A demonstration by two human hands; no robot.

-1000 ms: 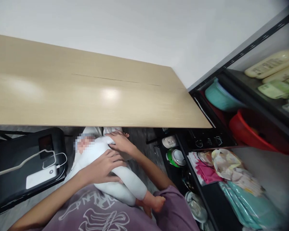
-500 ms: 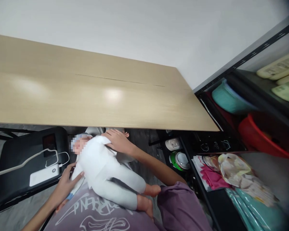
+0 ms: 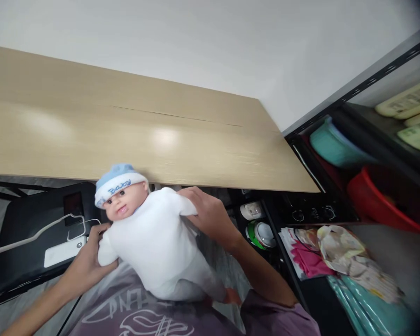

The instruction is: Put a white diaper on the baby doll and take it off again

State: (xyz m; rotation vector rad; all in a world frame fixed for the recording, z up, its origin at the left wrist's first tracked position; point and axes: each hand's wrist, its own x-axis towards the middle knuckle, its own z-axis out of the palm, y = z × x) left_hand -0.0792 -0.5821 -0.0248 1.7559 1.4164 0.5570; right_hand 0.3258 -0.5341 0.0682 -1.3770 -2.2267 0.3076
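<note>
A baby doll (image 3: 154, 242) with a white cloth body and a blue-and-white knit cap (image 3: 121, 183) is tilted up in front of my body, its head by the table's front edge. My left hand (image 3: 98, 254) is wrapped round the doll's arm on the left side. On the other side, my right hand (image 3: 210, 212) grips the doll's other arm near the shoulder, with some fingers hidden behind it. The doll's lower legs are mostly out of sight below its body; one foot (image 3: 233, 296) shows at the right.
A light wooden table (image 3: 196, 154) stretches ahead. At the left, a black stool seat (image 3: 17, 238) carries a white power bank (image 3: 65, 252) with a cable. Right of me, a black shelf holds a teal basin (image 3: 336, 144), a red basin (image 3: 381, 200) and bagged cloths (image 3: 339, 247).
The doll has been raised from lying across my lap and turned more upright, its head now at the table edge. Both hands have shifted with it, the right one moving rightward.
</note>
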